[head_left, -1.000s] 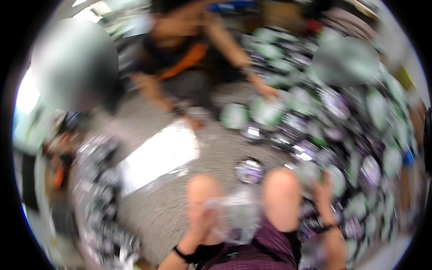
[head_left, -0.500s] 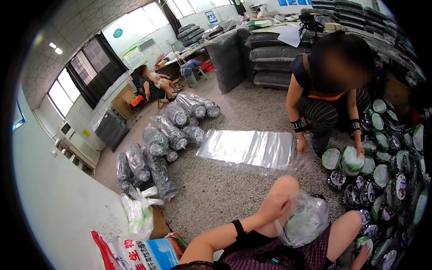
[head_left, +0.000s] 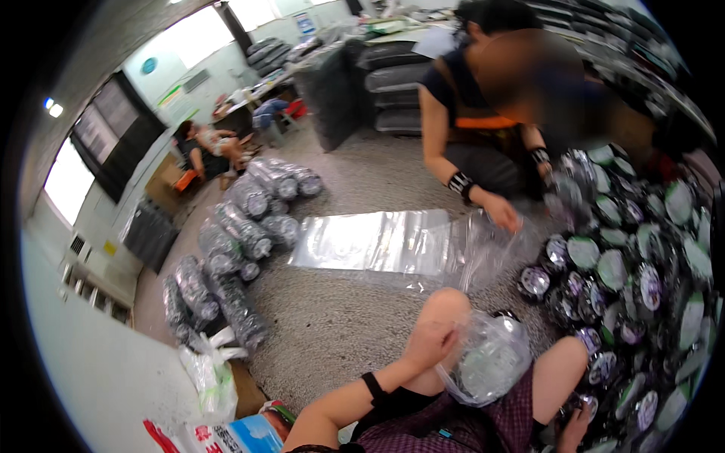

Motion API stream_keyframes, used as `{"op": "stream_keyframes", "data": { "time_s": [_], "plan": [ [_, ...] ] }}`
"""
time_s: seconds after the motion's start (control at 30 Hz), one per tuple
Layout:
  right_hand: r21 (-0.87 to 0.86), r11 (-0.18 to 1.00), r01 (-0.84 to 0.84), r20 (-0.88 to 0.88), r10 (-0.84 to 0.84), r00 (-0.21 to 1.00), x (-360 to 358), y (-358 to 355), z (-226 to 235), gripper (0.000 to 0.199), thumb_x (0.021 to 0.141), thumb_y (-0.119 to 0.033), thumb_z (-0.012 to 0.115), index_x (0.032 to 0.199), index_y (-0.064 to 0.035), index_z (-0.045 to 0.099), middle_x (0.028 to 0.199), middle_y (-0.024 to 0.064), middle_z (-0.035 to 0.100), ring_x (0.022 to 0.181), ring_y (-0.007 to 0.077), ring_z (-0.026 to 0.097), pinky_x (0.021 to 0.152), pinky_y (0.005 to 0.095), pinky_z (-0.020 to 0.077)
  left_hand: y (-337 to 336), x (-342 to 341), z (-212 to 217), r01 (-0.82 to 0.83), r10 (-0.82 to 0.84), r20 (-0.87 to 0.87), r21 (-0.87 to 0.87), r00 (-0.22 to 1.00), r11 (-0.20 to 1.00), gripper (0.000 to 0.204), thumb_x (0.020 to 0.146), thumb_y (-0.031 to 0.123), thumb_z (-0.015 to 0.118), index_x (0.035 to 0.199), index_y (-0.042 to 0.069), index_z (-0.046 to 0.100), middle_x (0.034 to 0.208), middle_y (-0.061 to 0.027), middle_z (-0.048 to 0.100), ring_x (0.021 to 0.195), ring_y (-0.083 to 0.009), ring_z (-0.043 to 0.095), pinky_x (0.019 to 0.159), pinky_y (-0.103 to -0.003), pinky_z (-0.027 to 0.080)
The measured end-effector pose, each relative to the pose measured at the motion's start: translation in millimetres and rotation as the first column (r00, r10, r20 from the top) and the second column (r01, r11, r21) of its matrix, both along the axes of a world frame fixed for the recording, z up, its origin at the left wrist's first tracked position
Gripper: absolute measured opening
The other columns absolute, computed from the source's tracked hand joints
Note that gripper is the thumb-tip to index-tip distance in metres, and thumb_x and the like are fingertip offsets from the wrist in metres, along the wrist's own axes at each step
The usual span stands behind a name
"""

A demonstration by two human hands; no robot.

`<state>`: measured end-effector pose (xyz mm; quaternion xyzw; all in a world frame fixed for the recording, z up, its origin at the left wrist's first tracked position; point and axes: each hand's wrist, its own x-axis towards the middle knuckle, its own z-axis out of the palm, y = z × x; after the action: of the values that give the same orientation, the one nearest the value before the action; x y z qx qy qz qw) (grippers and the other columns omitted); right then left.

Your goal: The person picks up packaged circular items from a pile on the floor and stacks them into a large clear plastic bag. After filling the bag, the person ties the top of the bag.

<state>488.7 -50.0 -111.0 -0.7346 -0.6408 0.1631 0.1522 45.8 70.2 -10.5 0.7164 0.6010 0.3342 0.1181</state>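
Observation:
My left hand is closed, its fingers pinching the rim of a clear plastic bag that rests across my lap between my knees. Inside the bag lies a round pack with a pale green-white face. Low on the right, beside my knee, my right hand is at the edge of the heap, its fingers curled against a dark, shiny round pack; part of the grip is hidden. The heap of similar round packs, some with pale faces and some with purple-and-silver ones, fills the right side.
A co-worker crouches opposite, one hand over clear film. Flat plastic bags lie on the speckled floor. Several filled, wrapped rolls stand left of them. A printed sack and white-green bags sit by the wall.
The view has shifted, so most things appear further left. The co-worker has leaned in and moved a hand over the clear film, lifting it. My left hand keeps hold of the bag.

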Motion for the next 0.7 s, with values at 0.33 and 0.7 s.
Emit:
{"op": "stream_keyframes", "data": {
  "time_s": [0.33, 0.7],
  "plan": [
    [0.042, 0.957, 0.285, 0.198, -0.288, 0.937, 84.7, 7.7, -79.2, 0.089, 0.047, -0.01, 0.084, 0.126, -0.0093, 0.042, 0.125, 0.02, 0.046, 0.119, 0.037, 0.044, 0.098, 0.0425, 0.0383, 81.8, 81.3, -61.8, 0.124, -0.123, 0.076, -0.009, 0.989, 0.992, 0.014, 0.087, 0.007, 0.05, 0.081, 0.0, 0.061, 0.067, -0.0143, 0.056, 0.06, -0.0261, 0.054, 0.058, -0.033, 0.043],
    [0.269, 0.722, 0.638, -0.712, -0.298, 0.636, 88.1, 15.2, 37.0, 0.097, 0.064, -0.026, 0.084, 0.135, -0.0032, 0.021, 0.125, 0.0188, 0.044, 0.115, 0.0269, 0.047, 0.098, 0.0356, 0.0367, 66.5, 161.4, -30.9, 0.262, -0.027, 0.51, -0.394, 0.86, 0.881, 0.024, 0.095, 0.012, 0.044, 0.098, 0.001, 0.066, 0.077, 0.0013, 0.06, 0.063, -0.0057, 0.048, 0.057, -0.02, 0.037]
  ]
}}
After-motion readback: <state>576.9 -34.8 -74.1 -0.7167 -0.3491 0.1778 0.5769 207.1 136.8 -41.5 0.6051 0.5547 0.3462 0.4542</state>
